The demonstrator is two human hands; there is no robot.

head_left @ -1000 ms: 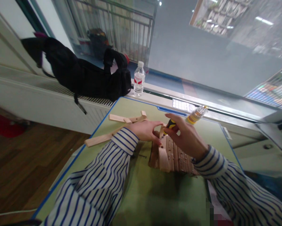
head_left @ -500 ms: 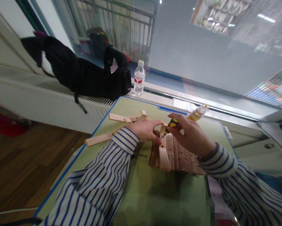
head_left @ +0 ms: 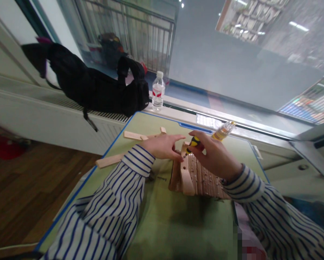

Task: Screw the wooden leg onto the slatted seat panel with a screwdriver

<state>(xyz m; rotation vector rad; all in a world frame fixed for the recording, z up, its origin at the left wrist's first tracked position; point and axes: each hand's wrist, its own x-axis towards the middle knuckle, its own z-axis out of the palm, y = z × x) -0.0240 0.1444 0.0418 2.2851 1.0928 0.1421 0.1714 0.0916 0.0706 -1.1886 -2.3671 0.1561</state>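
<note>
My right hand (head_left: 214,153) is closed around a screwdriver (head_left: 195,141) with a yellow-and-black grip. Its clear rear end sticks out behind the hand, and its tip points down at a pale wooden piece (head_left: 187,180) with a dark hole in it. That piece lies across the left part of a brown ridged block (head_left: 202,175) dotted with small shiny points. My left hand (head_left: 163,146) has thumb and index finger apart; the thumb is at the wooden piece's left edge, near the screwdriver tip. Behind the left hand lie more wooden pieces (head_left: 110,160), partly hidden.
The green table (head_left: 162,224) has a blue rim. Some small dark, thin items (head_left: 162,178) lie left of the block. A water bottle (head_left: 158,92) and a black bag (head_left: 97,86) rest on the sill by the window. A white cable (head_left: 16,247) crosses the floor.
My left index finger has straightened and come off the top end of the wooden piece. The screwdriver stays over the piece in my right hand. The view has shifted slightly.
</note>
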